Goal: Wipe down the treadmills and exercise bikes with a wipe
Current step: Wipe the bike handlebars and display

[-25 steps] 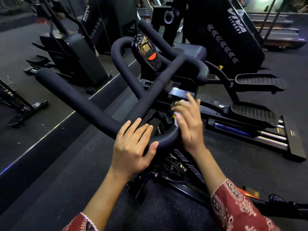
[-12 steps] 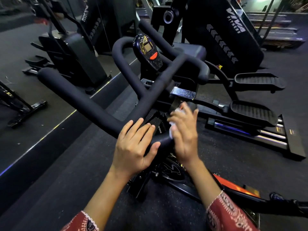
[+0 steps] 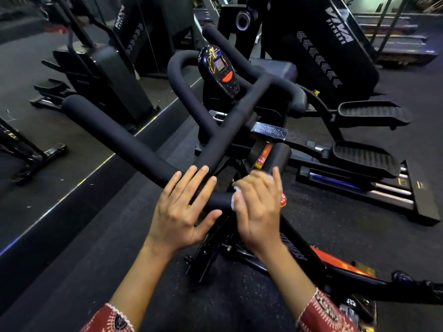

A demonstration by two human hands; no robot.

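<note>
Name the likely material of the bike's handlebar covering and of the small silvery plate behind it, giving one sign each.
Handlebar covering: probably foam or rubber, matte black; thick, rounded, no glare. Silvery plate: likely polished metal; it glints with speckled highlights.

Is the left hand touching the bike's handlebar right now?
Touching. Head view: the left hand lies across the padded handlebar, fingers on top, thumb underneath, no gap.

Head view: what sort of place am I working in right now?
A gym floor, most likely a commercial one: an exercise bike's padded handlebar with its console is right in front, ribbed elliptical pedals sit beside it, and what look like treadmills stand at the back right.
</note>
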